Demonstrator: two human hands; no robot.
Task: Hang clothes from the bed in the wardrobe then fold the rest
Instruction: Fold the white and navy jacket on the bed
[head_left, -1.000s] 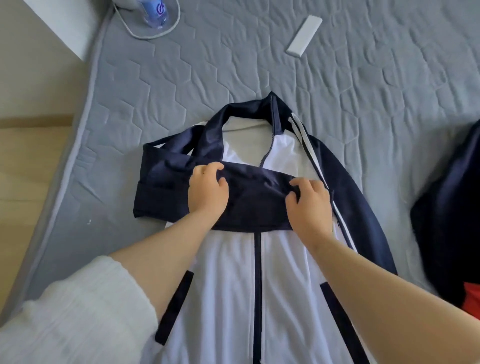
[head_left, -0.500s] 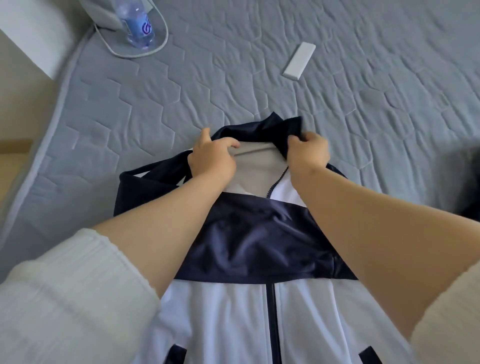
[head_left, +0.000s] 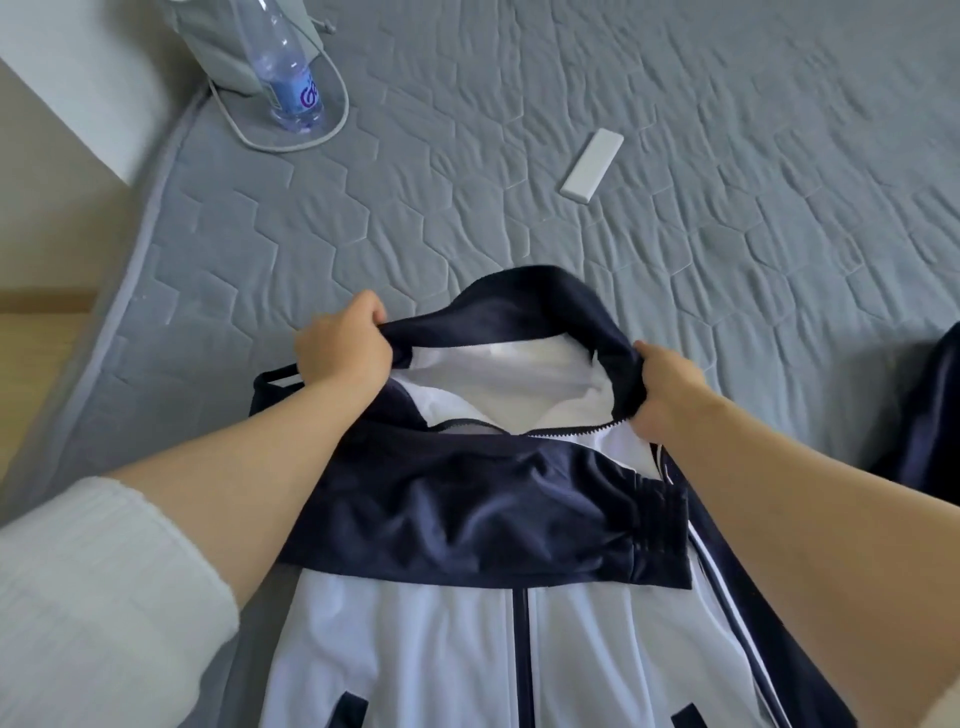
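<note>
A grey quilted bed (head_left: 519, 130) fills the view, with a strip of wooden floor (head_left: 31, 353) at its left edge. A white and navy zip jacket (head_left: 467, 649) lies front up on the near part of the bed. One navy sleeve (head_left: 467, 509) is folded across its chest, and its navy collar (head_left: 545, 296) is raised off the cover. A dark garment (head_left: 930, 415) lies at the right edge, apart from the jacket. A grey bag (head_left: 218, 47) stands at the far left corner, with a clear water bottle (head_left: 285, 73) upright just beside it. A flat white bar (head_left: 592, 163) lies alone further right. The left hand (head_left: 343, 348) grips the collar's left end, fingers curled round the cloth. The right hand (head_left: 670, 389) grips the collar's right end by the zip.
</note>
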